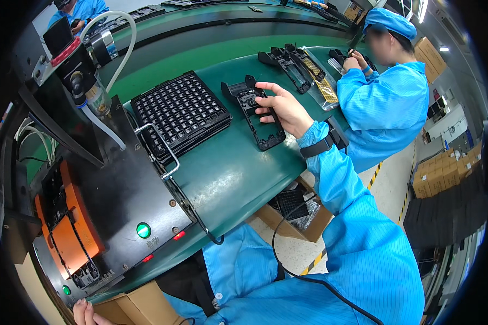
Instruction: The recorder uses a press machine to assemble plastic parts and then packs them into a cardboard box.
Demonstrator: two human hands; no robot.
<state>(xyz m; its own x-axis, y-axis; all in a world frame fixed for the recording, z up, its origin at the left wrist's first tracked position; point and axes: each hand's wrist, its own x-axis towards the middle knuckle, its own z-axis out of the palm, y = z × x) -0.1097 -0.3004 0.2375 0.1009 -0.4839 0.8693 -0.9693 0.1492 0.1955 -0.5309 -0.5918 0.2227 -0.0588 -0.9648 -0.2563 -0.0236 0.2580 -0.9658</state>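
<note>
At the lower edge, the left hand [84,313] was seen only in part, resting beside a cardboard box [133,310]; whether its grip was apart or together could not be told. Above it, a black machine housing [119,189] with a lit green button [143,230] and an orange fixture [70,230] was set at the near left of the green counter [228,173]. Further out, the right arm in a blue sleeve was stretched across the counter, a dark wrist strap [317,147] being worn at the cuff. The right hand [284,108] was laid on a long black plastic frame part [255,111], which lay flat on the counter just right of a black gridded tray [181,111]; the thumb and fingers were spread loosely over the part's right edge, touching it rather than clamped round it. Beyond, more black frame parts [287,62] were lying on the counter beside a strip of yellowish pieces [322,81]. At the far right, a co-worker in a blue coat and cap [387,103] was seated, both hands held at a small dark part [344,57].
</note>
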